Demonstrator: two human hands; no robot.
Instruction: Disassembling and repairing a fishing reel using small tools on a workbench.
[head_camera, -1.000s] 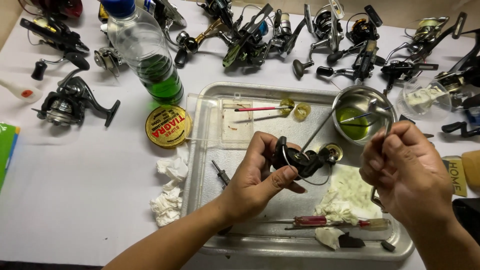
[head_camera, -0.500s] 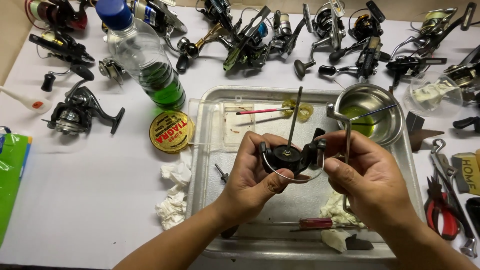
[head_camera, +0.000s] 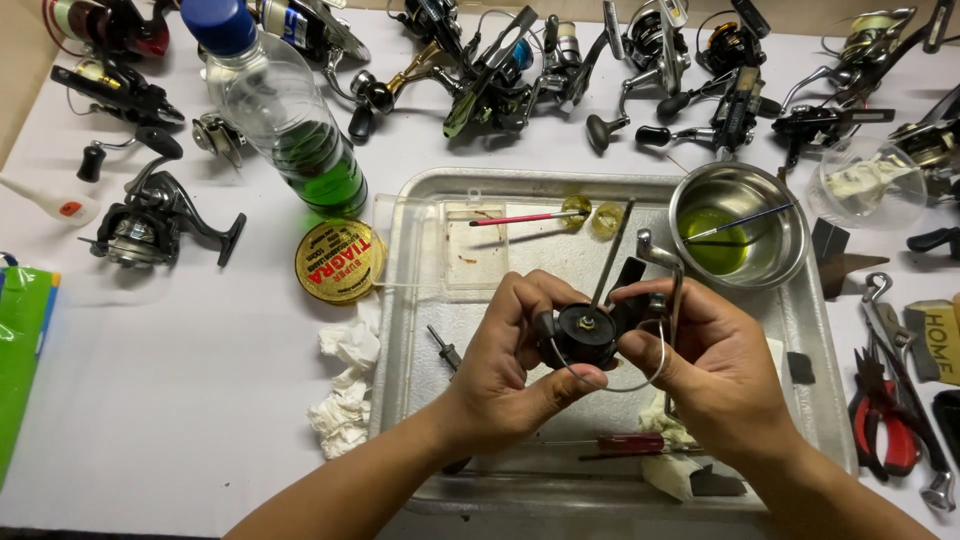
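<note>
1. Holding a black spinning reel rotor (head_camera: 588, 335) between both hands, right over the metal tray (head_camera: 420, 300), with its thin shaft sticking up and the wire bail looping underneath.
2. Our left hand (head_camera: 510, 365) has its fingers curled shut around the rotor's left side, thumb pressed along the bottom edge.
3. Our right hand (head_camera: 705, 365) is closed on the right side of it, fingertips pinching near the bail arm.
4. Inside the tray: a steel bowl (head_camera: 745, 225) with green liquid and a small brush leaning in it, a pink-handled brush (head_camera: 525, 218) on a clear plastic lid, and a red-handled screwdriver (head_camera: 625, 443) near the front edge.
5. Just left of the tray we've got a round yellow tin (head_camera: 340, 260) with red lettering, lying flat, and crumpled white tissue (head_camera: 345, 385) below it.
6. Behind the tin, a clear plastic bottle (head_camera: 290, 125) with a blue cap and some green liquid.
7. Loads of fishing reels (head_camera: 150, 215) line the white table's back and left.
8. Red-handled pliers (head_camera: 880, 420) sit off to the right.
</note>
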